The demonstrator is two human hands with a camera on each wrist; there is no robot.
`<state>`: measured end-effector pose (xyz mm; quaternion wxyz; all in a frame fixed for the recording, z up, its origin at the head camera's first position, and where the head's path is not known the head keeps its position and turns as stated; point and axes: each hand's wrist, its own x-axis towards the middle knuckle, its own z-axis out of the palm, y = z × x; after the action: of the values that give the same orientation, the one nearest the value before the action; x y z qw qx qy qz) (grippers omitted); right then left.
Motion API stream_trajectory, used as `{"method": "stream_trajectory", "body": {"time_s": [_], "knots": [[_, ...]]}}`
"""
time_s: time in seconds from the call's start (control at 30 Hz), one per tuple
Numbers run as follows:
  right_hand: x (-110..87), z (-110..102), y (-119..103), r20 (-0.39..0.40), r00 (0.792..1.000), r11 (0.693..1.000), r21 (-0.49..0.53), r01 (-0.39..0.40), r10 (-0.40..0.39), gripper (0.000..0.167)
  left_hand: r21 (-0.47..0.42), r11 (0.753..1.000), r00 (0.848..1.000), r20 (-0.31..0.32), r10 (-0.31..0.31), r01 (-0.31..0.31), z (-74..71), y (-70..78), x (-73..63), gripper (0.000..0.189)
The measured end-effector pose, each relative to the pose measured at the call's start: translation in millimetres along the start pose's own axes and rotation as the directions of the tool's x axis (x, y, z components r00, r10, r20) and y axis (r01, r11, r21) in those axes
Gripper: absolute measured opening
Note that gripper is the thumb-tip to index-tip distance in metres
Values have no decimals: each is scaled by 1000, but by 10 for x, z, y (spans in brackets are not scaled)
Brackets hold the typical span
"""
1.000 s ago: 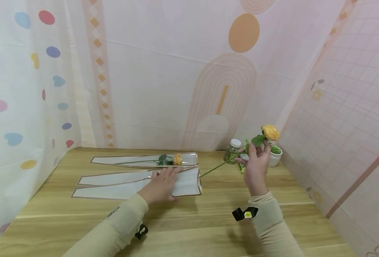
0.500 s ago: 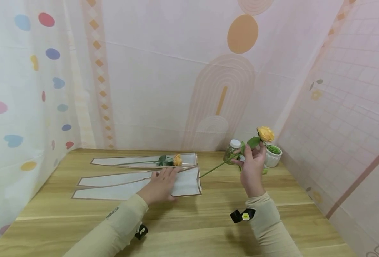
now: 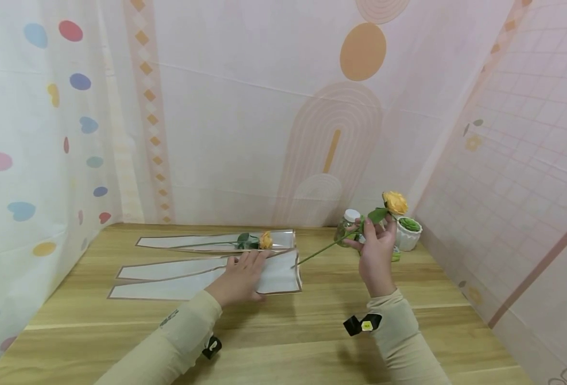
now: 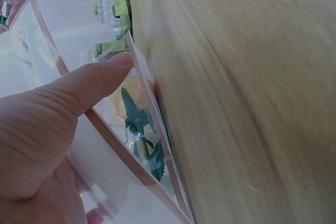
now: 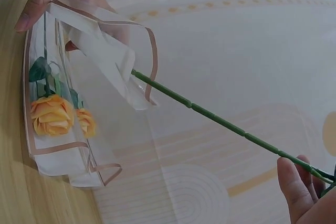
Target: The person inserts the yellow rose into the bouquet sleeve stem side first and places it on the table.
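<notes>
My right hand (image 3: pixel 378 259) pinches a yellow artificial rose (image 3: pixel 395 203) by its stem, just below the bloom and leaves. The green stem (image 5: pixel 220 120) slants down to the left, its tip at the mouth of a clear flower sleeve (image 3: pixel 281 274) with a brown border. My left hand (image 3: pixel 242 278) holds that sleeve near its wide end; in the left wrist view the thumb (image 4: pixel 100 80) lies across its bordered edge. Behind it lies another sleeve (image 3: pixel 160 241) with an orange-yellow rose (image 3: pixel 265 240) inside. The right wrist view shows this bagged rose (image 5: pixel 52 115) close by the left hand.
Beyond the right hand stand a glass jar with a white lid (image 3: pixel 352 215) and a white pot with a green plant (image 3: pixel 409 239). A small green item (image 3: pixel 396 255) lies by the pot. A patterned curtain (image 3: pixel 225 133) borders the wooden table (image 3: pixel 283 342).
My right hand has moved slightly left and down with the rose, and the stem's tip now overlaps the sleeve's mouth. The left hand has stayed in place on the sleeve.
</notes>
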<state>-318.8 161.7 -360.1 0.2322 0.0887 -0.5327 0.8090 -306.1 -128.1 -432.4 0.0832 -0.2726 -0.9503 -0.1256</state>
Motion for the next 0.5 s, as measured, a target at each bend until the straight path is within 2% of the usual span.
{"method": "stream_trajectory", "body": {"time_s": [0.2, 0.5], "knots": [[-9, 14, 21, 21, 1000, 1000, 16, -17, 16, 42, 13, 1000, 1000, -2, 2, -2, 14, -9, 11, 104], [5, 19, 67, 78, 997, 1000, 10, -17, 16, 22, 28, 999, 1000, -21, 23, -22, 21, -27, 27, 104]]}}
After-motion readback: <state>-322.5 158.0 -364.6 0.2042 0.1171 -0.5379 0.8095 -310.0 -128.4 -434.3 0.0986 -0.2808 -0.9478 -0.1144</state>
